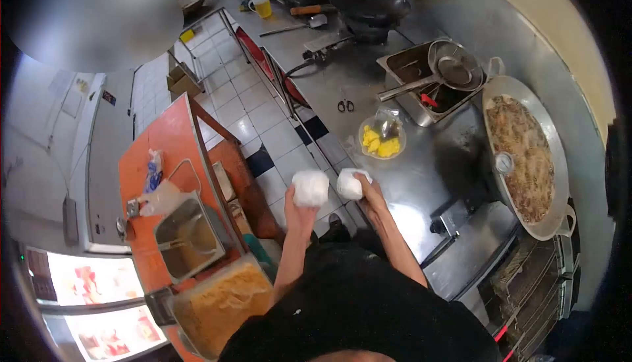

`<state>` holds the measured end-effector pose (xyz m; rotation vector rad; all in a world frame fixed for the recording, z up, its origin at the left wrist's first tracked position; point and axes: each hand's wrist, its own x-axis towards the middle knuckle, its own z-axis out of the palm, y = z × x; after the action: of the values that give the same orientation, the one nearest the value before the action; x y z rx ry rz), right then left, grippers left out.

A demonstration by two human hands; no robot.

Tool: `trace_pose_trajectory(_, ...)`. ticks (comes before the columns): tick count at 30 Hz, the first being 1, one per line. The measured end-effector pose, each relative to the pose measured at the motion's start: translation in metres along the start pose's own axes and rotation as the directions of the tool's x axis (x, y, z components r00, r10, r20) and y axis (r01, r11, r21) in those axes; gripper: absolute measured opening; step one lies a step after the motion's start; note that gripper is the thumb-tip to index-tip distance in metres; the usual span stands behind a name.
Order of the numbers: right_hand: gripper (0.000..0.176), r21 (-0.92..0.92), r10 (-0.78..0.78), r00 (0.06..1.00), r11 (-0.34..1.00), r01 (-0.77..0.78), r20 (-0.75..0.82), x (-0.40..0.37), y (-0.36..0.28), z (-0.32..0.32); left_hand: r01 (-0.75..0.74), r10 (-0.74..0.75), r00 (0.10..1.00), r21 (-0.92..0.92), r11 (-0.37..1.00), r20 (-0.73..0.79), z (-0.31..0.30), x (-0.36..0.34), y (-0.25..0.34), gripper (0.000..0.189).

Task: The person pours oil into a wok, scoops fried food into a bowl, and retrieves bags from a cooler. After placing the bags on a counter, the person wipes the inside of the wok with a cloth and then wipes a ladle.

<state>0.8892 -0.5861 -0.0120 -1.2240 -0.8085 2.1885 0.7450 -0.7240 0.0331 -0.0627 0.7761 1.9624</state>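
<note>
Both of my hands are held out in front of my body, each with a white bundle. My left hand (297,214) is closed round the lower left side of a rounded white bundle (311,188). A smaller white bundle (349,184) is in my right hand (372,198), with the fingers curled over its right side. The two bundles are close together but apart. Beyond my right hand, a bowl (366,150) with yellow pieces (388,147) and a clear bag (388,122) stands on the steel counter (408,177).
A large pan (560,164) of bubbling food is at the right. Behind the bowl are scissors (345,106), a steel tray with a strainer (454,65) and a wok (368,6). An orange table (151,144) at the left bears a steel container (191,237) and a tray of crumbs (227,303).
</note>
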Motion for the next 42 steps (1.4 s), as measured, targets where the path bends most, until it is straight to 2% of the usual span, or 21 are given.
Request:
trace_pose_trajectory(4, 0.056, 0.026, -0.073, 0.997, 0.997, 0.073, -0.001, 0.077, -0.046, 0.066, 0.142, -0.094, 0.98, 0.294, 0.945, -0.173, 0.034, 0.129, 0.039, 0.05)
trace_pose_trajectory(6, 0.062, -0.169, -0.265, 0.937, 0.958, 0.23, -0.227, 0.133, -0.063, 0.092, 0.192, -0.151, 0.98, 0.41, 0.892, -0.13, 0.031, 0.199, 0.051, 0.052)
trace_pose_trajectory(9, 0.068, -0.289, -0.413, 0.87, 0.897, 0.336, -0.269, 0.222, -0.094, 0.124, 0.234, -0.158, 0.97, 0.552, 0.8, -0.183, 0.038, 0.289, 0.07, 0.057)
trace_pose_trajectory(14, 0.064, -0.166, -0.419, 0.873, 0.907, 0.388, -0.25, 0.371, -0.114, 0.135, 0.236, -0.119, 0.968, 0.634, 0.736, -0.222, 0.061, 0.399, 0.099, 0.051)
trace_pose_trajectory(16, 0.055, -0.755, -0.599, 0.787, 0.583, 0.299, -0.151, 0.41, -0.118, 0.133, 0.182, -0.109, 0.983, 0.728, 0.661, -0.147, 0.04, 0.445, 0.106, 0.051)
trace_pose_trajectory(17, 0.055, -0.749, -0.599, 0.782, 0.595, 0.292, -0.171, 0.41, -0.125, 0.146, 0.134, -0.047, 0.989, 0.73, 0.67, -0.138, 0.04, 0.455, 0.109, 0.05)
trace_pose_trajectory(18, 0.05, -0.918, -0.742, 0.653, 0.349, 0.188, -0.148, 0.395, -0.136, 0.155, 0.089, 0.008, 0.991, 0.721, 0.687, -0.131, 0.038, 0.46, 0.11, 0.05)
trace_pose_trajectory(19, 0.046, -0.997, -0.854, 0.517, 0.074, 0.015, -0.056, 0.378, -0.15, 0.161, 0.206, -0.12, 0.978, 0.722, 0.661, -0.169, 0.035, 0.468, 0.115, 0.049)
trace_pose_trajectory(21, 0.038, -0.992, -0.893, 0.446, 0.102, 0.08, -0.056, 0.363, -0.165, 0.178, 0.337, -0.303, 0.936, 0.715, 0.612, -0.182, 0.028, 0.488, 0.118, 0.048)
trace_pose_trajectory(23, 0.049, -0.746, -0.52, 0.85, 0.597, 0.296, -0.079, 0.384, -0.133, 0.164, 0.311, -0.378, 0.919, 0.796, 0.52, -0.112, 0.031, 0.504, 0.118, 0.047)
trace_pose_trajectory(24, 0.049, -0.745, -0.528, 0.842, 0.604, 0.283, -0.109, 0.384, -0.135, 0.173, 0.256, -0.404, 0.913, 0.862, 0.437, -0.066, 0.036, 0.51, 0.12, 0.048)
trace_pose_trajectory(25, 0.048, -0.395, -0.241, 0.943, 0.908, 0.135, -0.231, 0.381, -0.133, 0.185, 0.1, -0.484, 0.872, 0.943, 0.317, 0.07, 0.022, 0.527, 0.119, 0.046)
trace_pose_trajectory(26, 0.049, 0.036, 0.08, 0.975, 0.997, -0.074, -0.209, 0.375, -0.127, 0.199, 0.112, -0.509, 0.859, 0.946, 0.303, 0.062, 0.032, 0.526, 0.128, 0.046)
trace_pose_trajectory(27, 0.054, 0.001, -0.067, 0.947, 0.997, 0.071, -0.314, 0.396, -0.093, 0.191, 0.126, -0.588, 0.802, 0.932, 0.341, 0.107, 0.059, 0.528, 0.137, 0.044)
trace_pose_trajectory(28, 0.055, 0.298, 0.061, 0.97, 0.954, 0.012, -0.234, 0.383, -0.118, 0.205, 0.145, -0.655, 0.739, 0.913, 0.382, 0.157, 0.077, 0.533, 0.141, 0.043)
trace_pose_trajectory(29, 0.055, 0.351, 0.013, 0.985, 0.935, 0.049, -0.173, 0.365, -0.14, 0.219, 0.288, -0.715, 0.69, 0.862, 0.417, 0.115, 0.081, 0.542, 0.145, 0.04)
trace_pose_trajectory(31, 0.054, 0.498, -0.047, 0.994, 0.862, 0.092, -0.103, 0.374, -0.136, 0.224, 0.28, -0.733, 0.67, 0.873, 0.4, 0.121, 0.087, 0.568, 0.155, 0.04)
trace_pose_trajectory(36, 0.051, 0.588, 0.125, 0.904, 0.794, 0.156, -0.409, 0.367, -0.147, 0.286, 0.16, -0.789, 0.595, 0.94, 0.301, 0.151, 0.09, 0.615, 0.162, 0.028)
trace_pose_trajectory(38, 0.05, 0.529, -0.033, 0.851, 0.77, 0.355, -0.524, 0.384, -0.138, 0.284, -0.243, -0.609, 0.677, 0.907, 0.344, 0.412, 0.074, 0.632, 0.146, 0.03)
trace_pose_trajectory(39, 0.043, 0.433, -0.062, 0.783, 0.805, 0.406, -0.618, 0.394, -0.137, 0.279, -0.474, -0.461, 0.683, 0.824, 0.31, 0.566, 0.08, 0.633, 0.146, 0.028)
trace_pose_trajectory(42, 0.027, 0.01, -0.216, 0.543, 0.924, 0.383, -0.812, 0.413, -0.136, 0.266, -0.581, -0.38, 0.67, 0.769, 0.266, 0.637, 0.105, 0.625, 0.154, 0.019)
